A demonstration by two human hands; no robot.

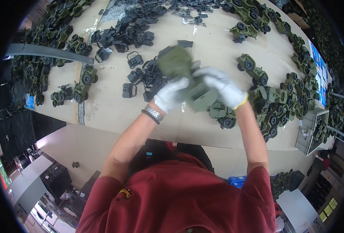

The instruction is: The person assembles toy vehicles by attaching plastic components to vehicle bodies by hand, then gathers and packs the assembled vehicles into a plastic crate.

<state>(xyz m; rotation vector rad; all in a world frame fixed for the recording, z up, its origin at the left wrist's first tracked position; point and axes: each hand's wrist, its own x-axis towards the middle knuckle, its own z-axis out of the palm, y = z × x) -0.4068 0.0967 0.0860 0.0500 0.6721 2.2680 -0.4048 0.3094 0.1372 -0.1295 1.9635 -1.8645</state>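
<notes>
Between my hands, above the table, is an olive-green toy jeep (201,98), smeared by motion. My left hand (171,94), in a white glove, is closed on its left side. From the right, my right hand (221,86), gloved too, grips the jeep with bent fingers. A rounded green part (175,62) rises beyond my left fingers; whether it is joined to the jeep I cannot tell. Dark grey frame-like plastic parts (150,72) lie just left of my left hand. Below my right hand stands another green toy jeep (221,112).
Several green toy jeeps (275,103) crowd the right of the table (113,87), others the far left. Piles of dark plastic parts (127,33) cover the far middle. A grey metal bar (49,51) juts in from the left. A grey crate (312,130) stands at the right edge.
</notes>
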